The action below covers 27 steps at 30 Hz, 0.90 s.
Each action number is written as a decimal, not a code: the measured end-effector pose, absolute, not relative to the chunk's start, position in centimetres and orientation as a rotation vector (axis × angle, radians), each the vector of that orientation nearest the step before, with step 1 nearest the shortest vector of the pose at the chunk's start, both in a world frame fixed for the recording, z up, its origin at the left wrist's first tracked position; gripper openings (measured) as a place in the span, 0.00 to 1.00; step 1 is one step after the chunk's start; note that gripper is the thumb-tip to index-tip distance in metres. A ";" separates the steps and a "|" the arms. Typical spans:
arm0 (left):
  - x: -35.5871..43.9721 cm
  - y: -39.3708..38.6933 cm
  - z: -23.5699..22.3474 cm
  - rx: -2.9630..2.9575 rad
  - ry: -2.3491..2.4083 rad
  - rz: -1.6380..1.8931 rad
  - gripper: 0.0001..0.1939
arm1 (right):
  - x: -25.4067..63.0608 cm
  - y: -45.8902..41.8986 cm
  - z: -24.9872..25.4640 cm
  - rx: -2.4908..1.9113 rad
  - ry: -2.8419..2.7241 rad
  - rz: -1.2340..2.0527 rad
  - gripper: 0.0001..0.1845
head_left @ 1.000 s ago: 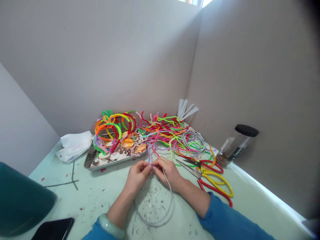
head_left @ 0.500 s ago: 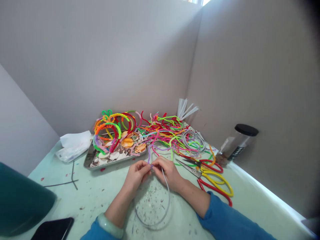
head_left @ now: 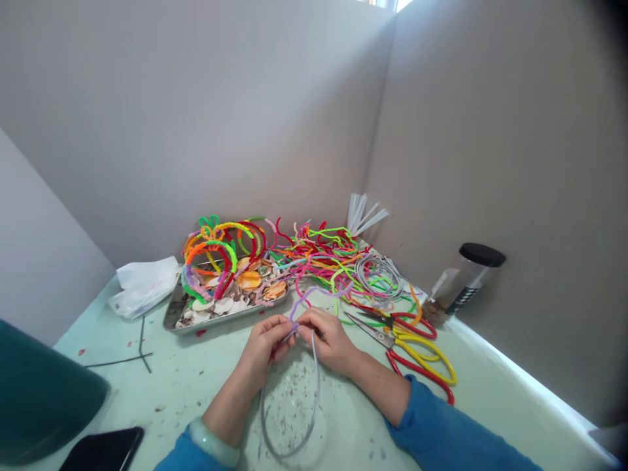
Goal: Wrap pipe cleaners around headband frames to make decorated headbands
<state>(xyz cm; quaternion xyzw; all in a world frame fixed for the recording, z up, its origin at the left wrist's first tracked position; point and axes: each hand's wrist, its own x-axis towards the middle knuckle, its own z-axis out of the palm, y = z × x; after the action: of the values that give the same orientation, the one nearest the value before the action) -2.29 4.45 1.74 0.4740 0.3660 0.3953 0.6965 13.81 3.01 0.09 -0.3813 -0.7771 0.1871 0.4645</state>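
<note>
Both hands meet above the middle of the pale green table. My left hand [head_left: 265, 341] pinches a grey wire hoop [head_left: 316, 379] near its top, where a purple pipe cleaner [head_left: 309, 292] is wound on it. My right hand [head_left: 326, 335] is closed around the same spot, fingertips on the purple winding. From the fingers the free length of pipe cleaner rises and bends to the right. The hoop hangs below my hands as a narrow loop; its upper left part is hidden behind my left hand.
A metal tray [head_left: 226, 322] holds shells and colourful pipe-cleaner hoops [head_left: 210, 245]. Behind are loose pipe cleaners [head_left: 328, 245] and coiled grey wire [head_left: 377, 278]. Scissors with yellow handles [head_left: 432, 360] lie right, near a black-lidded jar [head_left: 464, 284]. A dark green object [head_left: 44, 392] and phone [head_left: 103, 450] are left.
The grey hoop has turned and looks narrower, its right side shifting left. The free purple pipe cleaner has swung from upright toward the right. My hands stay together, nearly in place.
</note>
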 end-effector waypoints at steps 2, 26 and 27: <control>-2.3 4.4 1.8 1.060 0.819 0.872 0.11 | 13.9 2.9 0.3 -0.920 -1.924 0.499 0.08; -1.1 3.8 2.3 1.371 0.983 0.720 0.15 | 13.8 4.0 0.1 -0.897 -1.207 1.298 0.14; -1.1 3.7 2.4 1.371 0.983 0.724 0.15 | 13.8 4.0 0.1 -0.893 -1.192 1.309 0.13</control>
<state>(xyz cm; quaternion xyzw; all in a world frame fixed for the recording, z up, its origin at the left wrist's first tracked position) -1.07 3.71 2.38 0.5931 0.4255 0.3133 0.6075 13.83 3.96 0.09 -0.3769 -0.5030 0.5523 0.5476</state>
